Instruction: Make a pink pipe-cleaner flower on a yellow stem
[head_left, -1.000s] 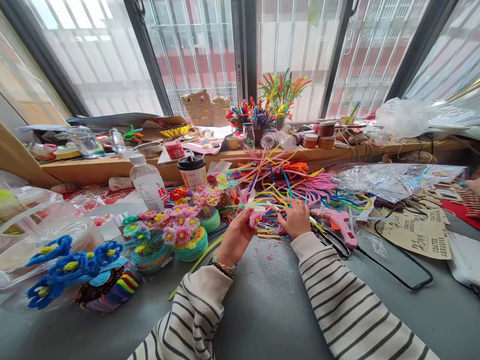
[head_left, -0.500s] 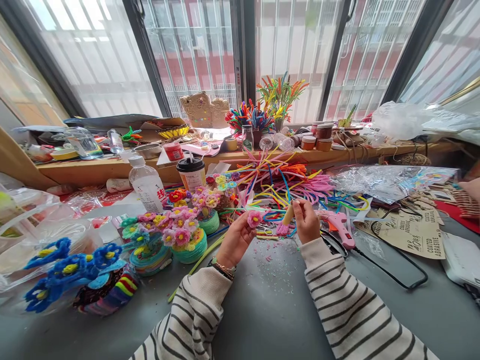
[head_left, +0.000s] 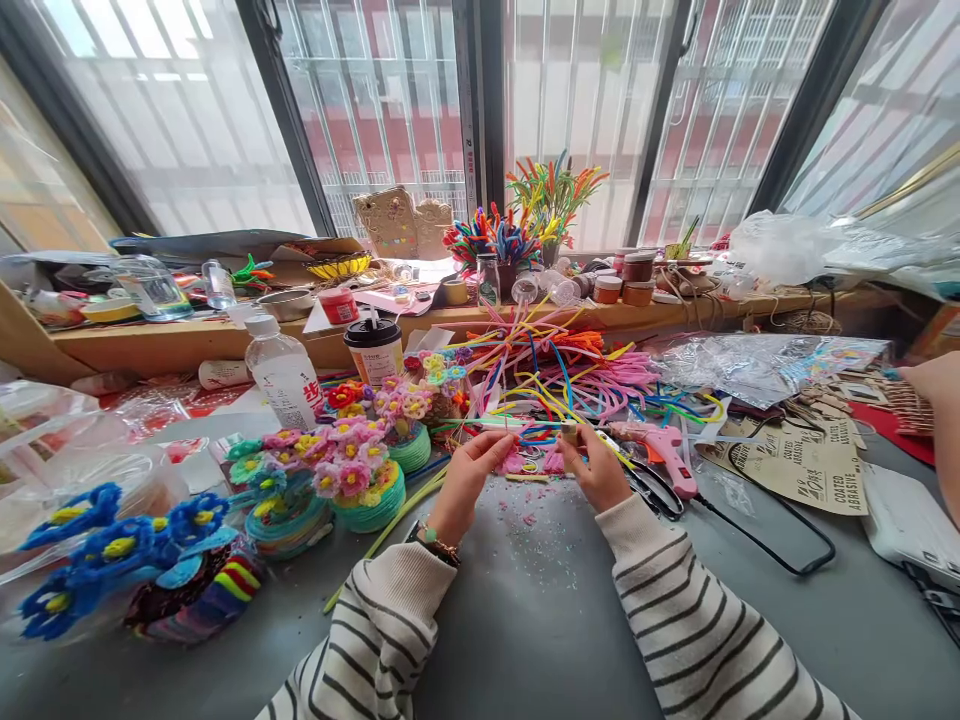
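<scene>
My left hand (head_left: pixel 466 472) is closed in a pinch on a small pink pipe-cleaner flower (head_left: pixel 514 462), held just above the grey table (head_left: pixel 525 620). A hand's width to the right, my right hand (head_left: pixel 598 472) is closed on a short tan-handled brush (head_left: pixel 570 434) whose pink tuft hangs below the fingers. Both hands face each other in front of a loose pile of coloured pipe cleaners (head_left: pixel 562 365). Pink fluff crumbs lie on the table under them.
Finished flower baskets (head_left: pixel 360 475) and blue flowers (head_left: pixel 97 540) stand at the left, with a water bottle (head_left: pixel 281 375) and a lidded cup (head_left: pixel 373 348) behind. A pink glue gun (head_left: pixel 661 455), scissors (head_left: pixel 654 492), a black cord (head_left: pixel 787 545) and sandpaper (head_left: pixel 806 465) lie at the right. Another person's hand (head_left: pixel 937 405) shows at the right edge.
My right hand lifted the brush out of the pile, then came down level with the left. The pink flower dropped lower in my left hand. The view shifted slightly.
</scene>
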